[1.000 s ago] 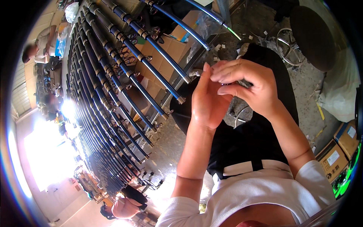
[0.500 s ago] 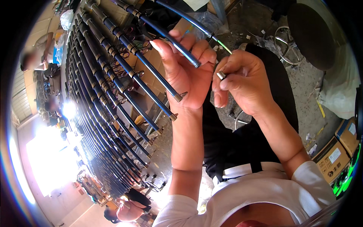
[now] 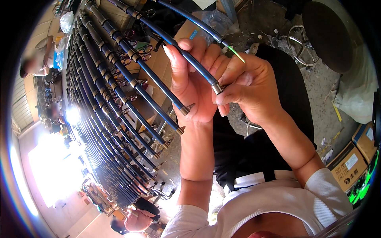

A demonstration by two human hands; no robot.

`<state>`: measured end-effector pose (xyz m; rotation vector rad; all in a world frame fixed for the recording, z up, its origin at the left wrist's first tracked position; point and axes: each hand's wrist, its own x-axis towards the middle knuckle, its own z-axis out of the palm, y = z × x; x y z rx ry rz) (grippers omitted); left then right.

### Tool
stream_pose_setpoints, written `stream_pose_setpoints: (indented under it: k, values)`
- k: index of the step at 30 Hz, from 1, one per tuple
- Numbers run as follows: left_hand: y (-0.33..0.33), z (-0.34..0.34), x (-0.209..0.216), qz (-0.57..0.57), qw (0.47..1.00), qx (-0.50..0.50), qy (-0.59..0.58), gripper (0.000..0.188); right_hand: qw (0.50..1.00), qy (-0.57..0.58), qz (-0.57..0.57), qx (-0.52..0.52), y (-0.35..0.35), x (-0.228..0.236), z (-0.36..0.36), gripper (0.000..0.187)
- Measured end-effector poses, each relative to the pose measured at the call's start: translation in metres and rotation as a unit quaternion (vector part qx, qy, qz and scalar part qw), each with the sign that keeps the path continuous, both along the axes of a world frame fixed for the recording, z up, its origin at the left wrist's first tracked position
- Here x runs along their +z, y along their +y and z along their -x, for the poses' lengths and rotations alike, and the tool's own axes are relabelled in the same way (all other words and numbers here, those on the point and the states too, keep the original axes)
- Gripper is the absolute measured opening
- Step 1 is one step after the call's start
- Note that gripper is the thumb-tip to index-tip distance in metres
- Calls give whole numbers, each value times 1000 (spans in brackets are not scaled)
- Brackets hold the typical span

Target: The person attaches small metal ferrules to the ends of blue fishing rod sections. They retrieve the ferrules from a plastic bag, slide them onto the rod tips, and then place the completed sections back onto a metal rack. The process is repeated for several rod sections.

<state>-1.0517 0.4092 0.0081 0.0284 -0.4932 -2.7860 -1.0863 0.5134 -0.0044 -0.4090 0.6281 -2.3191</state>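
Note:
A dark blue fishing rod section point(image 3: 192, 59) slants down across my left hand point(image 3: 194, 85). The left fingers curl behind the rod and bear it, with the thumb raised on its left side. At the rod's lower end sits a short silver metal ferrule point(image 3: 217, 88). My right hand point(image 3: 252, 85) pinches the ferrule between thumb and fingertips; the fingers partly hide its far side. Just above the right knuckles hangs another blue rod point(image 3: 202, 25) with a thin green tip point(image 3: 237, 54), which overlaps the hand in view.
A long row of blue and black fishing rods point(image 3: 158, 81) with brassy end fittings fills the left. Behind stand cardboard boxes point(image 3: 186, 31). A round dark stool point(image 3: 327, 35) is at the far right, above cartons point(image 3: 349, 164). Other people point(image 3: 137, 218) are at the left side.
My right hand has moved left and brought the silver ferrule onto the rod's bare end. The rod's end now sits lower and farther right across my left palm.

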Motion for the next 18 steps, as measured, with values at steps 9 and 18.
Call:
stream_pose_setpoints:
  k: [9, 18]
  values:
    - [-1, -2, 2, 34, 999, 4, 19, 25, 1000, 1, -11, -13, -1, 3, -5, 14]
    - [-3, -7, -3, 123, 992, 25, 23, 24, 999, 0, -49, 11, 4, 1, -3, 14]
